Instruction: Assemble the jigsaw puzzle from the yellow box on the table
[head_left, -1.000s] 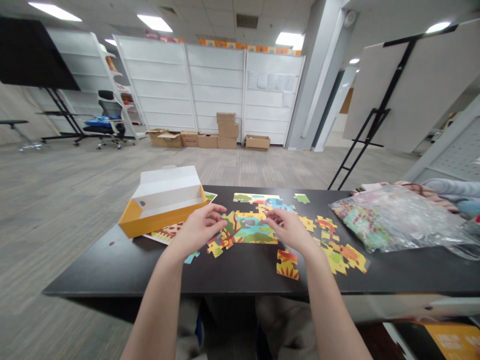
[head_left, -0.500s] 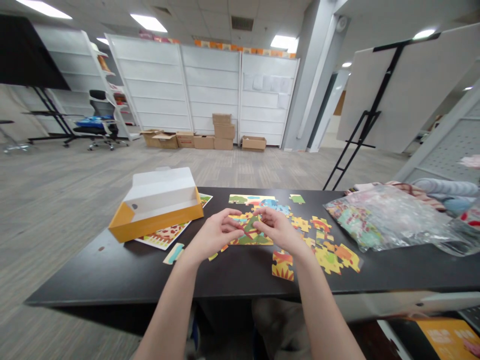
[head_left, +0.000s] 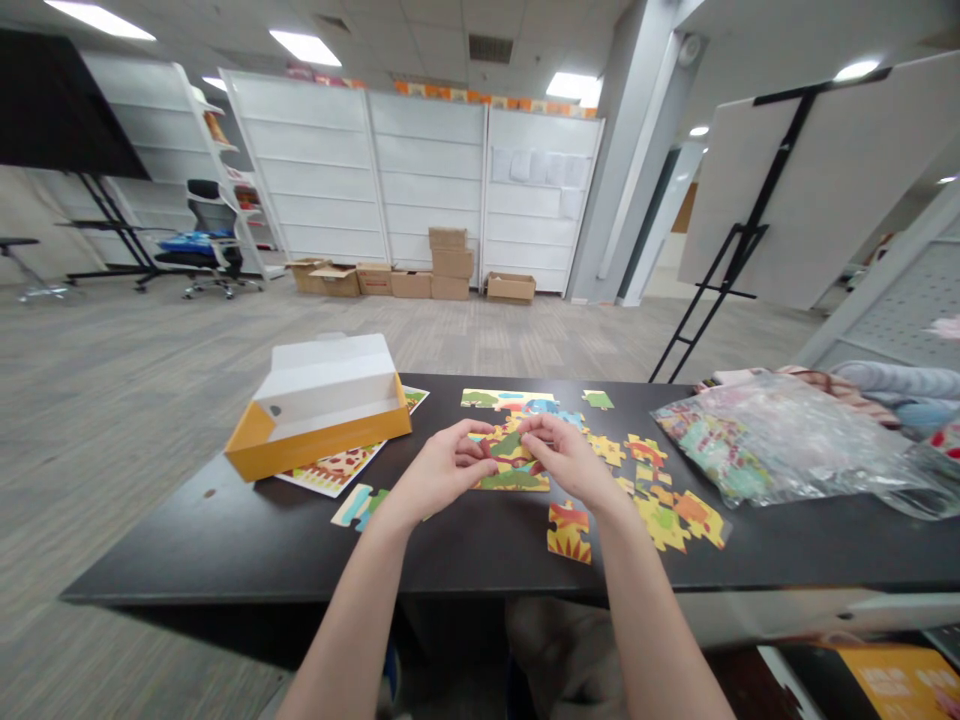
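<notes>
Between my hands is a green and yellow puzzle piece [head_left: 508, 446], raised over the partly joined puzzle [head_left: 514, 481]. My left hand [head_left: 452, 465] is closed on its left side, thumb and fingers pinching. On its right side my right hand [head_left: 562, 455] grips it with thumb and fingertips. A joined strip of puzzle [head_left: 499, 398] shows beyond the hands. Loose yellow and orange pieces [head_left: 660, 520] lie to the right. A red and yellow piece [head_left: 568, 532] rests near my right wrist, and pale blue and green pieces [head_left: 358, 506] lie left of my left hand.
An open orange and white box [head_left: 322, 440] stands on the left over a printed picture sheet [head_left: 337, 472]. A clear plastic bag [head_left: 787, 440] lies at the right of the black table [head_left: 262, 550]. A green piece [head_left: 598, 399] sits near the far edge.
The held piece is turned and lies flatter between my fingers. The whole view has shifted slightly, and more of the pale blue and green pieces at the left shows.
</notes>
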